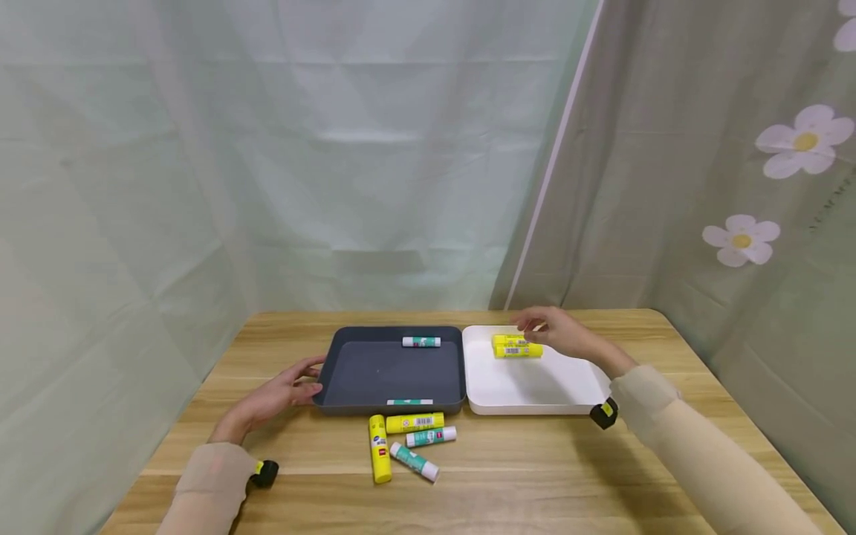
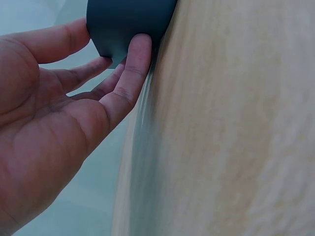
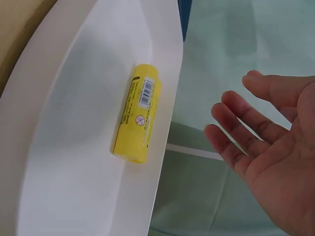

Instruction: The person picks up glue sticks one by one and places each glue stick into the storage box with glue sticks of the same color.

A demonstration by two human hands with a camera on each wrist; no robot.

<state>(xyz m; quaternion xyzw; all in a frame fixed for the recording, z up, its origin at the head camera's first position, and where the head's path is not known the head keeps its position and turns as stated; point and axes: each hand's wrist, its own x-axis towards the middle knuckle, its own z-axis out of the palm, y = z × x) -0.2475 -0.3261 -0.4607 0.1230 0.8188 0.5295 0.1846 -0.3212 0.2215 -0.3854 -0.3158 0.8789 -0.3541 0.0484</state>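
My left hand (image 1: pixel 284 388) touches the front left corner of the dark grey tray (image 1: pixel 334 407), its fingers mostly straight against the wall in the left wrist view. Over the back of the white tray (image 1: pixel 568 407) hovers my right hand (image 1: pixel 558 332), with nothing in its fingers. Below it, two yellow glue sticks (image 1: pixel 518 351) lie side by side in that tray; the right wrist view shows a yellow glue stick (image 3: pixel 136 115) by the wall. Inside the dark tray, one green-and-white glue stick (image 1: pixel 421 342) lies at the back. Another green-and-white stick (image 1: pixel 409 402), partly hidden, lies along the front wall.
In front of the dark tray, two yellow glue sticks (image 1: pixel 379 449) and two green-and-white glue sticks (image 1: pixel 414 462) lie loose on the wooden table (image 1: pixel 508 475). The trays stand side by side. Pale curtains (image 1: pixel 374 163) hang behind the table.
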